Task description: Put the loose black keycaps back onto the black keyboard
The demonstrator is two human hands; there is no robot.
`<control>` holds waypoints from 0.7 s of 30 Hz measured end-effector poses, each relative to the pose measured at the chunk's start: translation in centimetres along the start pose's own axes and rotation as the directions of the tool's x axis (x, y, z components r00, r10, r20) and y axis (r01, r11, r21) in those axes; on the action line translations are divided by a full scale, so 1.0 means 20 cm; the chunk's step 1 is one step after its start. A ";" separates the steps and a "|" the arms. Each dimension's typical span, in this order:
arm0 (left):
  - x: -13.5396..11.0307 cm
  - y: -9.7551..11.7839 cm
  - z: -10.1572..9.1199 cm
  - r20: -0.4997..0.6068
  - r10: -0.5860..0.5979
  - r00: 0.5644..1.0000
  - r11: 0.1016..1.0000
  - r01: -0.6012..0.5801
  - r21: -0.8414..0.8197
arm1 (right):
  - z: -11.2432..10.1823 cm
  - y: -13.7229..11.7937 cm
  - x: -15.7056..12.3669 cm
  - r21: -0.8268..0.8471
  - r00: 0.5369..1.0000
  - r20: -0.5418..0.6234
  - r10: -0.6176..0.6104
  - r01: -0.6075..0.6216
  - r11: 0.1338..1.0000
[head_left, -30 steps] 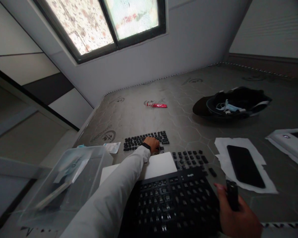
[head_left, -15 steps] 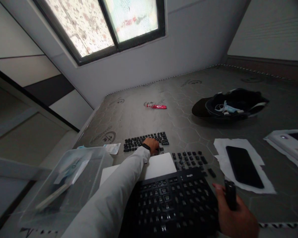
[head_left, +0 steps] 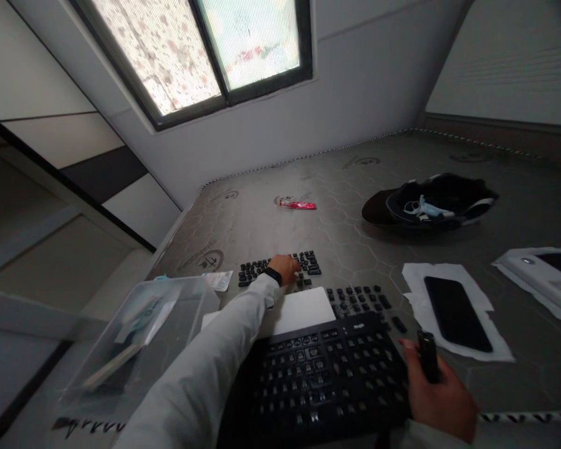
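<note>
A black keyboard (head_left: 327, 374) with its keycaps off lies tilted at the front, its bare key sockets showing. My left hand (head_left: 285, 268), with a dark band at the wrist, reaches past it into rows of loose black keycaps (head_left: 255, 271); its fingertips point down and are hidden. More keycaps (head_left: 355, 299) lie behind the keyboard's right part. My right hand (head_left: 442, 396) is closed around a short, dark, stick-like object (head_left: 428, 355), its kind unclear, beside the keyboard's right edge. A white flat sheet or box (head_left: 299, 312) lies behind the keyboard, partly under my left sleeve.
A clear plastic box (head_left: 135, 337) with packets stands left. A black phone (head_left: 458, 315) lies on white paper at right, near a white device (head_left: 546, 277). Farther back are an upturned cap (head_left: 434, 202) with a mask in it and a red tool (head_left: 298, 204) on the patterned tabletop.
My left hand stays over the loose keycaps and has shifted slightly among them. My right hand keeps hold of the dark object. The whole view has shifted a little.
</note>
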State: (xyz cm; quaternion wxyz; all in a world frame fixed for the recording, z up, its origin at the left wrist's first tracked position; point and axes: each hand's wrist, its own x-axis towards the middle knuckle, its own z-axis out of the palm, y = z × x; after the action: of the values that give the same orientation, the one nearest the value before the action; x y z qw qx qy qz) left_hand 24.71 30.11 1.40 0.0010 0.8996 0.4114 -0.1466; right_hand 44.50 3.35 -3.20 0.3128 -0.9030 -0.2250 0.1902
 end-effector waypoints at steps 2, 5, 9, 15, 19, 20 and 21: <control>-0.09 0.00 -0.07 -0.062 -0.032 0.998 0.999 0.031 -0.019 | 0.00 0.00 0.00 0.006 1.000 -0.003 0.008 -0.008 1.000; -0.28 0.02 -0.13 -0.148 -0.073 0.986 0.997 0.068 -0.044 | 0.02 0.01 0.00 0.046 1.000 -0.029 -0.009 0.011 0.999; -0.63 0.12 -0.11 -0.304 -0.191 0.933 0.970 0.131 -0.205 | 0.03 0.01 -0.03 0.127 0.991 -0.127 -0.041 0.057 0.990; -1.15 0.34 0.07 -0.426 -0.352 0.834 0.876 0.132 -0.464 | 0.03 0.02 -0.08 0.267 0.958 -0.278 -0.072 0.149 0.952; -1.38 0.46 0.21 -0.530 -0.358 0.768 0.858 0.047 -0.511 | 0.04 0.06 -0.06 0.503 0.966 -0.260 0.001 0.134 0.854; -1.42 0.48 0.24 -0.552 -0.340 0.761 0.865 0.023 -0.501 | 0.04 0.07 -0.06 0.565 0.965 -0.261 0.003 0.150 0.811; -1.44 0.49 0.28 -0.570 -0.311 0.760 0.874 -0.006 -0.485 | 0.04 0.08 -0.07 0.633 0.965 -0.263 -0.003 0.175 0.754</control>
State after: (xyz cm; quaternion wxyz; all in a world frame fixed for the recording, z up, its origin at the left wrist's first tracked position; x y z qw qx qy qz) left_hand 12.65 1.58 2.51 0.0628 0.8311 0.4841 0.2663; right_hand 43.44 1.90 -4.50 0.6409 -0.7424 -0.1475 0.1277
